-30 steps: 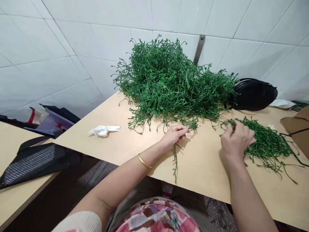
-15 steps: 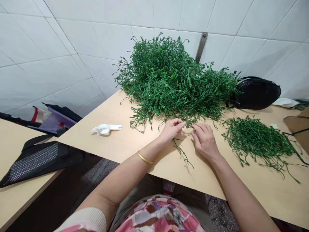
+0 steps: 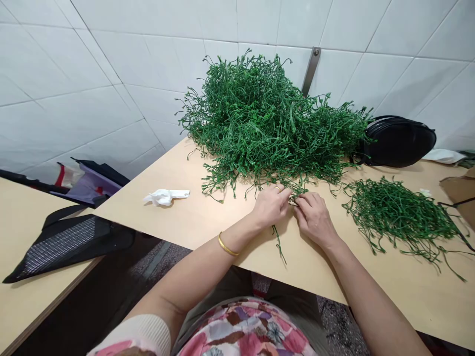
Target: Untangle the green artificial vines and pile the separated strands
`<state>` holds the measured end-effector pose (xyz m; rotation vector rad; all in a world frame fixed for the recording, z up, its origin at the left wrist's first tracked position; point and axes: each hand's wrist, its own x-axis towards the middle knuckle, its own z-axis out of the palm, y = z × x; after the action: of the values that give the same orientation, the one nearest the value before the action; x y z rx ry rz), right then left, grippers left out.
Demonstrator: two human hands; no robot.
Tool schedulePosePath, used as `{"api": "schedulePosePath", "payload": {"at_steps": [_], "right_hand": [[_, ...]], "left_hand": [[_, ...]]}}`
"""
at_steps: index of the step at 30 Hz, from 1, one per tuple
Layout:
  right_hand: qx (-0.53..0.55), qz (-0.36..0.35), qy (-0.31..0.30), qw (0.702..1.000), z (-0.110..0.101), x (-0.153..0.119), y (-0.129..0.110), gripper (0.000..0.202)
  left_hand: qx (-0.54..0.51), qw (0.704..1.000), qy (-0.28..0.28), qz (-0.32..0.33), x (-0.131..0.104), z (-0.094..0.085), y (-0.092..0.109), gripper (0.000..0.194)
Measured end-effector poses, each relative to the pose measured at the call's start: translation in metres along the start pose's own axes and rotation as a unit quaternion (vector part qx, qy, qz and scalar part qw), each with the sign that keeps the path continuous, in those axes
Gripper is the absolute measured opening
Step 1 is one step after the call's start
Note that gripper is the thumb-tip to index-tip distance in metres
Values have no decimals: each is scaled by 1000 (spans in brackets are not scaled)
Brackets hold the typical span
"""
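My left hand [image 3: 272, 205], with a ring and a gold bangle at the wrist, is closed with its fingertips pinched on thin green artificial stems. Close beside it, my right hand [image 3: 313, 217] is closed too, its thumb and fingers pinching stems at the same spot. The green stem sprig [image 3: 278, 244] hangs down below my left hand onto the table. Just behind both hands rises a large tangled pile of green artificial stems [image 3: 260, 118]. Off to the right of my right hand lies a smaller heap of stems [image 3: 401, 217]. My fingers partly hide the pinched ends.
A black round bag [image 3: 401, 141] stands by the tiled wall at right, near a cardboard box [image 3: 460, 190]. Crumpled white tissue [image 3: 163, 197] lies left on the wooden table [image 3: 208, 222]. A black mesh bag [image 3: 63, 242] rests on another table at left.
My left hand has rolled over and moved slightly right, closer to my right hand. The hanging sprig has shifted left and shows less. The view has moved slightly.
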<state>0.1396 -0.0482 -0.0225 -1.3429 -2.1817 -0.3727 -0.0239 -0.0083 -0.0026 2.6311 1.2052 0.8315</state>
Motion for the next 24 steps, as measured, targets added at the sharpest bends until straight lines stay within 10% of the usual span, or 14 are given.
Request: {"api": "schedulePosePath", "payload": {"at_steps": [10,18,24], "right_hand": [[-153,7,119,981,-13,3,1,18],[-67,94,198,973,-11,1,8,19],[28,35,140,989,-12,0,4,10]], "left_hand": [[-308,949,24,-67,0,4,13,29],[-617,709,28,-341,12,6,-2,5],[-660,666,28,-347,13,3,-1,11]]}}
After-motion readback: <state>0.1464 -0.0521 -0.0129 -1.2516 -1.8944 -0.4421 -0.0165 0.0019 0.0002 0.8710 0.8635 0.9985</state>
